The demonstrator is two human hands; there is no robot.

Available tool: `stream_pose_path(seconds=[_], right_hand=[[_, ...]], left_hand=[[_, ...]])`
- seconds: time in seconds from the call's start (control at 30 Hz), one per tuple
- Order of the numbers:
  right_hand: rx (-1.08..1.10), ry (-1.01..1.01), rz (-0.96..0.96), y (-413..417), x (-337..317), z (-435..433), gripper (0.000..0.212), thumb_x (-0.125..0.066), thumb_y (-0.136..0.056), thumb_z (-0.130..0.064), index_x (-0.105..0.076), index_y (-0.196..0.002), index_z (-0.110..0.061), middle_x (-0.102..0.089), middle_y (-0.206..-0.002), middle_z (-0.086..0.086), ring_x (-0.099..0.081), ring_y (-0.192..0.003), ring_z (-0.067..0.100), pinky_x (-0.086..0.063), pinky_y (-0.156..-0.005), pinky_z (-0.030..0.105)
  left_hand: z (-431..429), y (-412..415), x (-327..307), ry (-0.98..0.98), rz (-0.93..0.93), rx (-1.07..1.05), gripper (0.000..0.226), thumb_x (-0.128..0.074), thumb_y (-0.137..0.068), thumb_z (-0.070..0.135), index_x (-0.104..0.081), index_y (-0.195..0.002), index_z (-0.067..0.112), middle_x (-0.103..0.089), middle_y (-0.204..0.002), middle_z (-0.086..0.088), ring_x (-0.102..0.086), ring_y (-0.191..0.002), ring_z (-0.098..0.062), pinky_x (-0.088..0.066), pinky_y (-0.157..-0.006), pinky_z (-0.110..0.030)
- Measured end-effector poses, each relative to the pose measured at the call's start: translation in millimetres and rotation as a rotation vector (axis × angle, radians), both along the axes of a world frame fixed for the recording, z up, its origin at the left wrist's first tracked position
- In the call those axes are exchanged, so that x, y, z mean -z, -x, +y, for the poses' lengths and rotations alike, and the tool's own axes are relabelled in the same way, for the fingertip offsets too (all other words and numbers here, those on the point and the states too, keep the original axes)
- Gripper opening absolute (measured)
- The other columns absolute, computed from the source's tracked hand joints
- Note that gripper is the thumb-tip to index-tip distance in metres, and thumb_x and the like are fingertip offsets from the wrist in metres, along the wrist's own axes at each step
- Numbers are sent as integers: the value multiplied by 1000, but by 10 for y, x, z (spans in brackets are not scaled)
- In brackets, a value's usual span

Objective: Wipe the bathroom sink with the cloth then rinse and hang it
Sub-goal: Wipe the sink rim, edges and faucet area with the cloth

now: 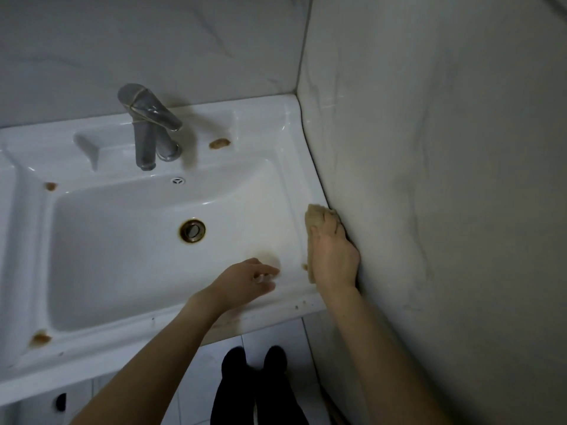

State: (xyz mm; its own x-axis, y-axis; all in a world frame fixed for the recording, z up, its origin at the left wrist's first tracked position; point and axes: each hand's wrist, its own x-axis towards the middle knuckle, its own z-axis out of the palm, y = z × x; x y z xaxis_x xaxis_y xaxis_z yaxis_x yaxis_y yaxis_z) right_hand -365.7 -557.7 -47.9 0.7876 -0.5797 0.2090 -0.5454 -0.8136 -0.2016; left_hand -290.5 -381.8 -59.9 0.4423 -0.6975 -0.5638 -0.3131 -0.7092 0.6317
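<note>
Marbled grey walls (429,148) corner a white sink (122,256). The beige cloth (316,216) lies on the sink's right rim against the side wall. The right hand (334,256) presses it flat, fingers stretched along it. The left hand (245,277), relaxed and empty, rests on the basin's front right slope. Brown smears (219,143) dot the rim near the faucet (147,130).

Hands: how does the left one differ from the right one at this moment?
The left hand holds nothing; the right hand presses a tan cloth. The left hand reaches over the front of the sink; the right hand lies on its side ledge, against the wall. Both are bare and at the sink's right end.
</note>
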Motion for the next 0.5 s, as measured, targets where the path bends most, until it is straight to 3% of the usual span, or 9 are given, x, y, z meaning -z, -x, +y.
stream_pose_path(seconds=[0.07,0.13,0.2,0.3,0.43,0.5], right_hand=[[48,29,40,148,37,26,50,-48,-90,-38,-62,-118,1,-71,-89,12,-64,-51,20,-44,-36,22],[87,33,47,249,67,48,53,-39,-92,-41,-63,-115,0,-70,-80,10,-61,-44,19,-40,-34,21],[81,87,75,188,80,37,42,-46,-92,-35,-60,-114,-1,-67,-81,10,-62,-49,18,-41,-36,21],[-69,292,209,-244,188,-133,29,-55,-89,-19,-56,-118,-15,-62,-99,5,-62,-71,13,-43,-42,24],[-150,253,258,-1115,200,-385,24,-54,-80,-17,-61,-102,-19,-64,-91,1,-64,-69,11,-38,-38,24],[-179,317,284,-1293,177,-463,34,-62,-69,-17,-59,-102,-16,-67,-90,3,-65,-70,11,-40,-38,22]], left_hand=[[2,7,-36,1,6,-1,39,-57,-91,41,-57,-129,32,-55,-114,5,-56,-106,-15,-42,-94,-26],[-3,8,-66,1,2,9,40,-56,-92,40,-56,-130,31,-55,-116,3,-56,-106,-16,-42,-95,-27],[4,7,-70,8,5,7,40,-56,-92,40,-56,-131,30,-55,-116,3,-56,-106,-17,-42,-94,-26],[23,-7,-48,25,11,0,40,-56,-92,42,-57,-130,31,-55,-116,4,-57,-104,-15,-42,-93,-25],[68,-22,48,46,44,-23,41,-57,-91,44,-58,-129,32,-54,-116,6,-56,-102,-13,-41,-90,-23],[73,-32,80,53,71,-55,40,-59,-90,43,-59,-128,32,-54,-116,8,-56,-102,-13,-38,-87,-20]])
